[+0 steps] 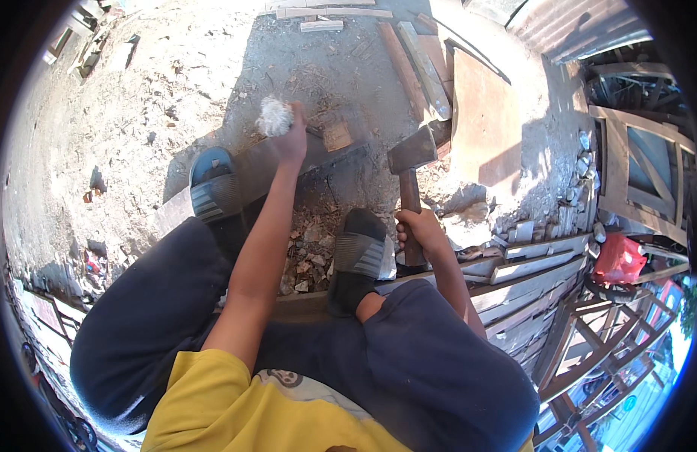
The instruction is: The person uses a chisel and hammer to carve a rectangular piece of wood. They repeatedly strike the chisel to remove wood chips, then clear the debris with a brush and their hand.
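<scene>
My left hand reaches far forward over the ground. A white, fluffy tuft-like thing is right against its left side; its kind is unclear. The fingers are mostly hidden, so whether they grip it does not show. Just right of that hand a small brown wood block lies by a dark plank. My right hand is wrapped round the wooden handle of an axe. Its broad, dull metal head points up and away from me, with the handle's lower end near my right foot.
My sandalled feet stand either side of wood chips. Boards and a brown panel lie ahead right. Stacked planks, a red bag and wooden frames are at the right.
</scene>
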`<state>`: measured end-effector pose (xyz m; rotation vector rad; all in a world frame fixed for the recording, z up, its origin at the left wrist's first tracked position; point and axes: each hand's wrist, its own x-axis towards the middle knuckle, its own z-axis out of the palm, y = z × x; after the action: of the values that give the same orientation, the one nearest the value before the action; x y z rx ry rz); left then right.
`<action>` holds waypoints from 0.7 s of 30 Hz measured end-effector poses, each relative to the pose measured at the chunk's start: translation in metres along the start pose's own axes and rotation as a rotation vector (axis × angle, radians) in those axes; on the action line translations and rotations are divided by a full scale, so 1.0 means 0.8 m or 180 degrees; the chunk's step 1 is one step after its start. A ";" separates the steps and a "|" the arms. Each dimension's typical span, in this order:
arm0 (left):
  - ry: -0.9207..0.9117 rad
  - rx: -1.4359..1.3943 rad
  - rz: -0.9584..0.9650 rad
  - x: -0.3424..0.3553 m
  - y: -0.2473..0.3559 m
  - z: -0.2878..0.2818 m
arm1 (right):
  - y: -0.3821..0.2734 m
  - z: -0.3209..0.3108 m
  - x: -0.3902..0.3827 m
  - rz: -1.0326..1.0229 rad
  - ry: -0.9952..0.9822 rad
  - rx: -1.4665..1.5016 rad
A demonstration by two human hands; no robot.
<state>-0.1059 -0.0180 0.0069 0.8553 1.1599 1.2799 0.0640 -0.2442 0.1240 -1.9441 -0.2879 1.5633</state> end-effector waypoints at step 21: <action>-0.4558 0.5198 0.1640 0.095 0.057 0.072 | 0.048 -0.059 0.068 -0.0549 0.1091 -0.2847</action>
<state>-0.0688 0.0697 0.0523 2.6854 0.4830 -0.4995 0.1157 -0.2611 0.0627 -2.6979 -1.1157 1.0189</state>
